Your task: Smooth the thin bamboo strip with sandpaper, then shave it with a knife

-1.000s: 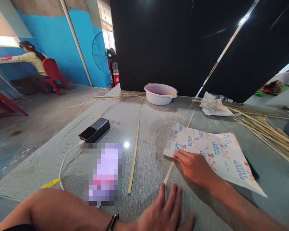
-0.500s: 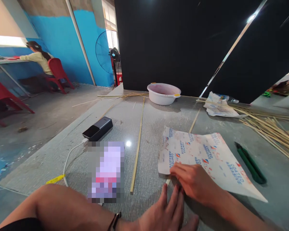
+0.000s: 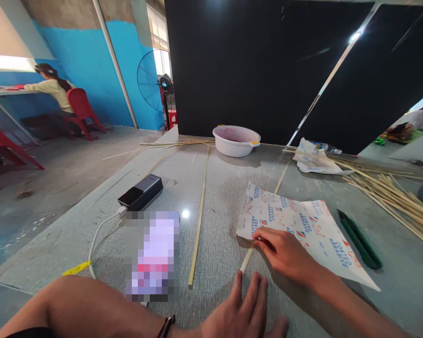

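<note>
My right hand (image 3: 285, 253) pinches the near left edge of a sheet of sandpaper (image 3: 317, 244), its printed "coated abrasive" backing facing up. Under the sheet runs a thin bamboo strip (image 3: 247, 259), which shows again beyond the far edge. My left hand (image 3: 238, 305) lies flat with fingers stretched out, the index fingertip at the strip's near end. A second bamboo strip (image 3: 199, 216) lies lengthwise to the left of both hands. Right of the sandpaper rests a green utility knife (image 3: 360, 240).
A blurred phone (image 3: 155, 253) and a black power bank (image 3: 141, 191) with a white cable sit at left. At the back stand a white basin (image 3: 235, 149) and a black panel (image 3: 239, 61). Bamboo strips (image 3: 391, 197) pile up at right near crumpled paper (image 3: 315, 159). A person sits far left.
My right hand and the near left edge of the sandpaper have moved slightly away from my left hand, exposing more of the strip between them. The view has shifted slightly.
</note>
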### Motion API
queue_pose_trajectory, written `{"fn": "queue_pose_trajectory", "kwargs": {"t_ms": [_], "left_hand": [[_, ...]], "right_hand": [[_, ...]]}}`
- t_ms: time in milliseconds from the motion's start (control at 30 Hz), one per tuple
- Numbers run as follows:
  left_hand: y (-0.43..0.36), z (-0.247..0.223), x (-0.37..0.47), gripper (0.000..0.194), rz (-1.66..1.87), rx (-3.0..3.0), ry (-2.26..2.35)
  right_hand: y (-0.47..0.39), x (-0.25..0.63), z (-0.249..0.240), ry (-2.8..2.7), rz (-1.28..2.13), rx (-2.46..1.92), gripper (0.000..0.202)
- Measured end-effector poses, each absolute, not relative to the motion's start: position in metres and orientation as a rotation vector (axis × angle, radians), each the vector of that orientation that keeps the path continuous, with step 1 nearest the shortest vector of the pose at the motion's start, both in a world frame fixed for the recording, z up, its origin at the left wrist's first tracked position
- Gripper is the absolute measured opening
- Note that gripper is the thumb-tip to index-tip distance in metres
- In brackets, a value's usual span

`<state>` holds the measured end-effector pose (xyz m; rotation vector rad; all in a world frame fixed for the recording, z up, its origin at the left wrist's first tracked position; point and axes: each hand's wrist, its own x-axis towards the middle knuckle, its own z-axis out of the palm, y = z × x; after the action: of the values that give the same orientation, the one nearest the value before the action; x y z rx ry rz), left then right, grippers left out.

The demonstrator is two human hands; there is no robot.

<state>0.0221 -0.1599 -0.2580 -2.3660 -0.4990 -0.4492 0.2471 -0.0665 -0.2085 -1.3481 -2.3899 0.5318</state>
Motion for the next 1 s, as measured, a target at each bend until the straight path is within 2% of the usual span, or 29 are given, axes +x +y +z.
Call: {"fn": "queue_pose_trajectory", "kwargs": {"t_ms": [200,333,633,1000], "left_hand": [[-0.16,-0.264,0.023,0.053,-0.405,-2.379,-0.488],[-0.159,-0.263,0.022,0.054,-0.419,-2.393,-0.469],[-0.16,-0.266,0.022,0.059,-0.401,-2.439,-0.454],[-0.159,-0.263,0.027,0.051,-0.544,-2.388,-0.531]], "right_hand": [[-0.049,0.263,-0.214,-1.902,1.057,-1.371,0.037],[-0.043,0.272,-0.218,-1.584,1.261,-1.412,0.047],[-0.046,0.262,-0.209,-1.551,1.3,-1.386,0.063],[-0.054,0.266,-0.21,-1.857,1.367,-1.302,0.045]]}}
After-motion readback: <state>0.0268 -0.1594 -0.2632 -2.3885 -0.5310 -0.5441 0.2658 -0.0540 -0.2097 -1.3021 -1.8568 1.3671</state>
